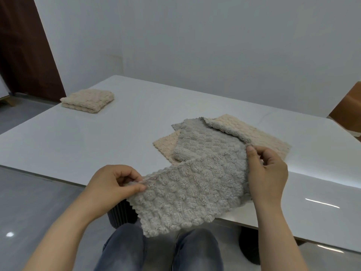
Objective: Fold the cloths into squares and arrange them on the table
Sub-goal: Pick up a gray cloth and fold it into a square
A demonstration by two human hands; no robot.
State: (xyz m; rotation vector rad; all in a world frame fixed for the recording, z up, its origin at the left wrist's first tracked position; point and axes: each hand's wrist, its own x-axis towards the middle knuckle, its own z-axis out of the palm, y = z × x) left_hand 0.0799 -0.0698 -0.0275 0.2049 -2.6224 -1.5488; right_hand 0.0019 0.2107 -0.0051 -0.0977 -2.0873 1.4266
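Grey cloth (191, 194) (fluffy) pinched: left hand (115, 182), right hand (267, 173).

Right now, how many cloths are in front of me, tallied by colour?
Grey fluffy cloth: 1
Beige fluffy cloths: 2 (folded beige square, flat beige cloth under the grey)
Total: 3

The left hand (115, 182) and right hand (267, 173) are bare, with short plain nails; both forearms (64, 227) run uncovered to the near edge; the legs wear faded blue-grey denim jeans (125, 249), softly creased along both thighs.
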